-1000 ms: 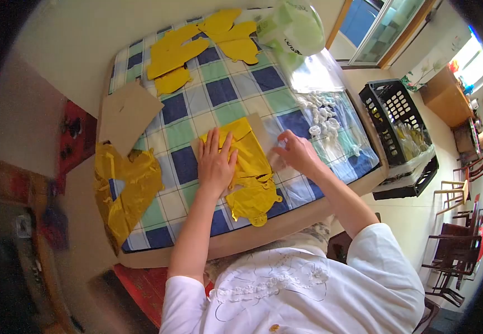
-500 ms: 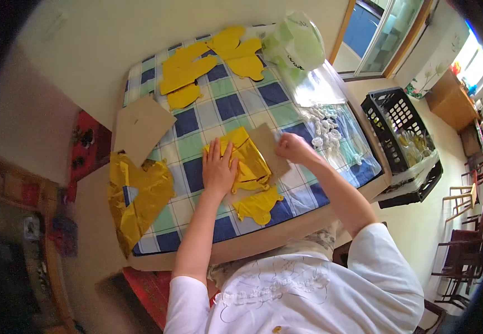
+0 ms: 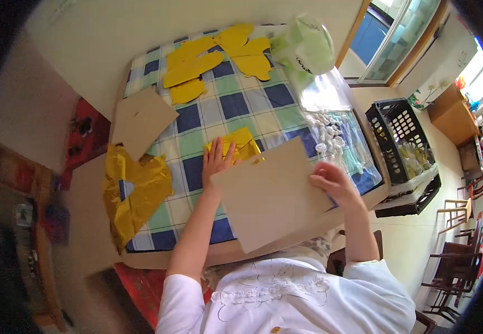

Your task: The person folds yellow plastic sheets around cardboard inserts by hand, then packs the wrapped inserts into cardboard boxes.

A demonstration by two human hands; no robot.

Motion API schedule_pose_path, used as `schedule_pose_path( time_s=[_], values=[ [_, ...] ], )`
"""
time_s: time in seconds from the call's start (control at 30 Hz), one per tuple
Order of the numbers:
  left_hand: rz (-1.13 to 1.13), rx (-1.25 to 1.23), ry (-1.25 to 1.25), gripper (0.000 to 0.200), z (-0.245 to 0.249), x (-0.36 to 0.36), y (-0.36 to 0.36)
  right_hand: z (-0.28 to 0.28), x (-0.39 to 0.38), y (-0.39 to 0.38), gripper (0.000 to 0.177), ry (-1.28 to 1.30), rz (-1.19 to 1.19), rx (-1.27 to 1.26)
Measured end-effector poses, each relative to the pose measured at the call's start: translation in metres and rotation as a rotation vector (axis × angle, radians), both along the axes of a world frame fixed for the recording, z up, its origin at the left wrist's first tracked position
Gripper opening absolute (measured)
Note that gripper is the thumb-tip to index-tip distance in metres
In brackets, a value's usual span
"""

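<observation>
My right hand [image 3: 333, 182] grips the right edge of a flat grey-brown cardboard sheet [image 3: 272, 195], its fingers curled with the thumb along the rim. The sheet is lifted and tilted over the front of the plaid cloth [image 3: 233, 104]. My left hand [image 3: 216, 167] lies with fingers spread on a folded piece of shiny yellow foil [image 3: 246, 140], near the sheet's upper left corner. Cardboard hides the lower part of that foil and whatever lies beneath it.
Yellow foil cutouts [image 3: 194, 69] lie at the back. On the left are another cardboard piece [image 3: 144, 119] and a crumpled foil sheet with a hole [image 3: 144, 195]. White ruffled pieces [image 3: 330, 133] and a green-white plastic bag [image 3: 305, 47] are at right, beside a black crate [image 3: 383, 142].
My right hand has lifted the cardboard sheet from beside the foil and drawn it toward my body, covering the foil's lower part. My left hand stays pressed on the foil.
</observation>
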State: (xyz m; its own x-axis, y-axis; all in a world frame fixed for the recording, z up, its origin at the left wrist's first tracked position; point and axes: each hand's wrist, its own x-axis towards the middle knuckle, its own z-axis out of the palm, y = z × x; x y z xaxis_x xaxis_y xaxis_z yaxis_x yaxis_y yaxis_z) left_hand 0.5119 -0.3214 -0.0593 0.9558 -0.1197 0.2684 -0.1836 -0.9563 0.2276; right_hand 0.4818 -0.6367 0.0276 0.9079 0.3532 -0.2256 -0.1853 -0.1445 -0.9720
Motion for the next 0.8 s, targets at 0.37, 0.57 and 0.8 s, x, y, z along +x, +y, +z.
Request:
schedule_pose_path(
  time_s=[0.37, 0.57, 0.8],
  values=[
    [-0.041, -0.016, -0.111, 0.053, -0.012, 0.003, 0.003, -0.044, -0.012, 0.104, 0.049, -0.985, 0.337, -0.685],
    [-0.069, -0.789, 0.047, 0.037, 0.003, 0.009, 0.046, -0.059, -0.018, 0.11, 0.047, -1.023, 0.382, -0.766],
    [-0.103, -0.314, -0.139, 0.029, 0.037, -0.058, 0.015, -0.059, -0.017, 0.11, 0.046, -1.041, 0.374, -0.769]
  ],
)
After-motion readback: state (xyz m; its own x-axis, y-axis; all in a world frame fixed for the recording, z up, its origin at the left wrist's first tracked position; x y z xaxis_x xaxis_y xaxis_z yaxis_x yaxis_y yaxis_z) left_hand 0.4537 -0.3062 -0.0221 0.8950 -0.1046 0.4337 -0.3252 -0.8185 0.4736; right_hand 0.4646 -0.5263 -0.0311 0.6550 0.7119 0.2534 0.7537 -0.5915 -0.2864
